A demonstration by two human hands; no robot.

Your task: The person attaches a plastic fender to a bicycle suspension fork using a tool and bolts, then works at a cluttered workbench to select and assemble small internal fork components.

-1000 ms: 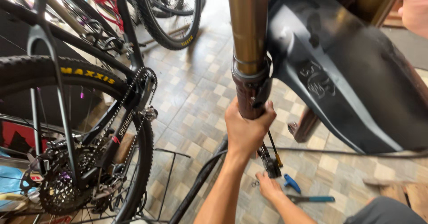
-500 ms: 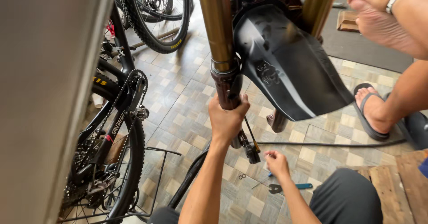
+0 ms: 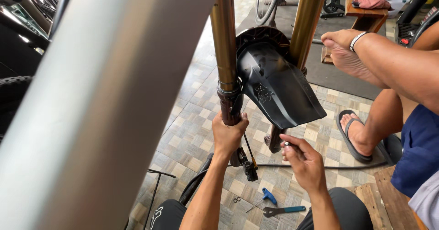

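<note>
- Two hands are on a bicycle suspension fork (image 3: 226, 61) that stands upright, gold upper tubes above dark brown lower legs, with no wheel between the legs.
- Left hand (image 3: 228, 136): its grip is wrapped tight round the near lower leg (image 3: 230, 109), just under the seal, steadying the fork.
- Right hand (image 3: 304, 163): the fingers are drawn together in a narrow pinch on a small silvery part (image 3: 286, 144), too small to name; it sits just beside the foot of the far lower leg (image 3: 274, 141).
- Black mudguard (image 3: 279, 88): already fastened between the legs, under the arch, sloping down toward the right hand, so that fitting looks done.
- A thin black rod or tool with a dark end (image 3: 249, 163) hangs just below the left hand, near the bottom of the near leg; whether it is fixed to the fork I cannot tell.
- Work at the leg bottoms looks unfinished, judging by the small part in the pinch and the tools left out.
- On the tiled floor (image 3: 192, 134) lie a blue-handled hex key (image 3: 266, 196), a flat spanner with a teal grip (image 3: 283, 210) and a small ring or two (image 3: 236, 199), all untouched and well below both hands.
- Another person sits at the right, a bare foot (image 3: 345, 56) raised near the far gold tube and a sandalled foot (image 3: 359, 136) on the floor; neither touches the fork.
- A broad grey frame tube (image 3: 105, 106) crosses the left of the view, close to the camera.
</note>
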